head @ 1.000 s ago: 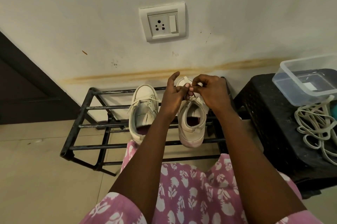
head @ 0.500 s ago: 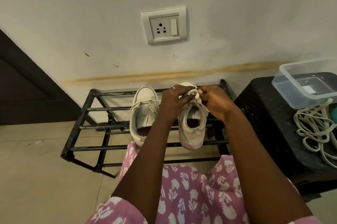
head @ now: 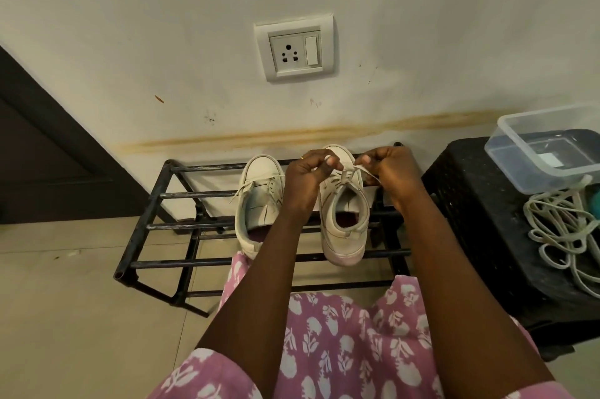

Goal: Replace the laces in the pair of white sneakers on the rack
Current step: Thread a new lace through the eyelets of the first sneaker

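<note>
The left hand (head: pixel 303 176) and right hand (head: pixel 391 171) are each pinching the lace (head: pixel 363 170) over one sneaker (head: pixel 344 226), ideally pulling outward evenly, gently.

Looks like a home entryway: black metal shoe rack (head: pixel 181 225) against a stained cream wall (head: pixel 422 25), wall socket (head: pixel 293 47) above, beige floor tiles (head: pixel 65 317), dark door (head: pixel 39 155) at left.
</note>
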